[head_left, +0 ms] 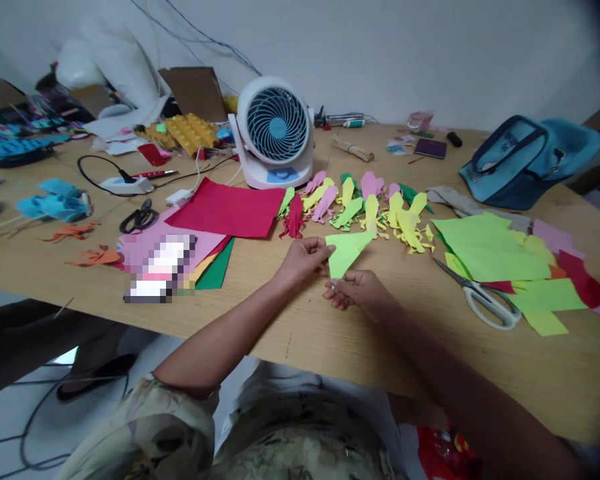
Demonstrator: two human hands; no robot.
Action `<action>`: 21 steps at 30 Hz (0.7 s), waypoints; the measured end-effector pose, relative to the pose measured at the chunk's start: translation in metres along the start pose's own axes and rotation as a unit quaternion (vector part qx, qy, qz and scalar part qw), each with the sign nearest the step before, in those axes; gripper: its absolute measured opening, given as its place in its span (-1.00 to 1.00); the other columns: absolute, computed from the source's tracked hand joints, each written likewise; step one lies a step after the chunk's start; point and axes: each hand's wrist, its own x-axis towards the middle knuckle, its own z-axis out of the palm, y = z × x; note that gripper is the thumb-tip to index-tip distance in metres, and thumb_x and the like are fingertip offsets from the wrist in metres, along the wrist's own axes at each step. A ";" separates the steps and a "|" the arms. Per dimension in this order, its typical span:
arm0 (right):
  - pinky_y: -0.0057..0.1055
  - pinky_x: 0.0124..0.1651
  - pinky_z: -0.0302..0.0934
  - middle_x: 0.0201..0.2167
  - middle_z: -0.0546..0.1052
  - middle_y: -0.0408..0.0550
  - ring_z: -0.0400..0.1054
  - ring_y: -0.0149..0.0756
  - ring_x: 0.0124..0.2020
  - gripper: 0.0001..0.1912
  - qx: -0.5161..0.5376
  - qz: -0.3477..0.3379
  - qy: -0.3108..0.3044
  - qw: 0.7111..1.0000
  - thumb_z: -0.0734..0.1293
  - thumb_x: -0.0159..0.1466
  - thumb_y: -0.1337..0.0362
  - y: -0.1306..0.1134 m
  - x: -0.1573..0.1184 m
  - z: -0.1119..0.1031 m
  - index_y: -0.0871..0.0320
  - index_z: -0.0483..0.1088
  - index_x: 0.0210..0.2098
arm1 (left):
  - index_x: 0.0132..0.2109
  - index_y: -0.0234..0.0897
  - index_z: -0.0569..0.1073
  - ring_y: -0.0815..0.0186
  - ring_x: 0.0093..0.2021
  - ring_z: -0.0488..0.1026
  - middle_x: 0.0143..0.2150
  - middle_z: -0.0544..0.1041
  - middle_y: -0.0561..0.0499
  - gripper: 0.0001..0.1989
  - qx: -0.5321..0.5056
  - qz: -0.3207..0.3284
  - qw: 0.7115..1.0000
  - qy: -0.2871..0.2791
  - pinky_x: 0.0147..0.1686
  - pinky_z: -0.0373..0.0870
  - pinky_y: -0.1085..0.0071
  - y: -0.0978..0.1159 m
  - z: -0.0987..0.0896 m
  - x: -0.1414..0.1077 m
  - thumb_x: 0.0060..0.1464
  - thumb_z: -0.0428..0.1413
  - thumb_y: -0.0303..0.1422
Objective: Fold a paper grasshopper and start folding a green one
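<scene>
A light-green sheet folded into a triangle, the folded paper [347, 251], is held up just above the table between both hands. My left hand [306, 257] pinches its upper left corner with thumb and fingers. At the lower tip, my right hand [356, 289] closes thumb against fingers on the paper. Right behind it lie several cut paper figures [371, 212] in yellow, pink, green and red, with rounded heads and thin strips. To the right, white-handled scissors [485, 300] rest partly on loose light-green paper [487, 250].
A white fan [277, 130] stands at the back. Red sheets [230, 208], a pixelated phone [163, 268] and black scissors [140, 217] lie left. Orange paper figures [97, 257] are farther left. A blue bag [510, 160] sits back right; the table's front edge is near my body.
</scene>
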 end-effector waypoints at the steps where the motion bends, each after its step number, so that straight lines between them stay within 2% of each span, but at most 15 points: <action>1: -0.52 -0.53 0.31 -0.46 0.64 0.02 0.42 -0.45 -0.59 -0.76 -0.001 -0.002 -0.001 1.000 0.53 0.09 0.18 0.000 0.000 0.000 0.21 0.47 -0.47 | -0.47 -0.33 0.38 0.50 -0.62 0.35 -0.61 0.41 0.13 -0.70 0.001 -0.002 1.000 0.001 -0.61 0.33 0.57 0.000 0.000 0.000 0.03 0.32 -0.31; 5: -0.52 -0.54 0.32 -0.47 0.63 0.01 0.43 -0.44 -0.59 -0.76 -0.003 0.000 0.002 1.000 0.53 0.09 0.19 0.002 0.002 0.001 0.20 0.47 -0.48 | -0.45 -0.33 0.39 0.50 -0.61 0.37 -0.59 0.42 0.12 -0.72 0.000 -0.006 1.000 0.002 -0.60 0.33 0.58 0.000 0.000 -0.001 0.06 0.29 -0.28; 11: -0.53 -0.57 0.31 -0.50 0.62 0.00 0.40 -0.46 -0.62 -0.72 -0.018 -0.009 -0.011 1.000 0.54 0.07 0.15 0.009 0.009 0.001 0.20 0.45 -0.49 | -0.47 -0.32 0.39 0.49 -0.59 0.35 -0.58 0.38 0.13 -0.58 -0.009 0.047 0.999 -0.001 -0.59 0.32 0.59 -0.004 -0.003 -0.004 0.06 0.22 -0.04; 21: -0.49 -0.53 0.34 -0.47 0.63 0.03 0.42 -0.43 -0.60 -0.65 -0.043 -0.043 -0.023 0.998 0.52 0.06 0.04 0.019 0.013 -0.003 0.19 0.44 -0.46 | -0.40 -0.31 0.53 0.47 -0.53 0.36 -0.50 0.45 0.10 -0.58 -0.026 0.052 0.998 0.023 -0.56 0.30 0.57 -0.004 -0.006 -0.002 -0.14 0.33 0.00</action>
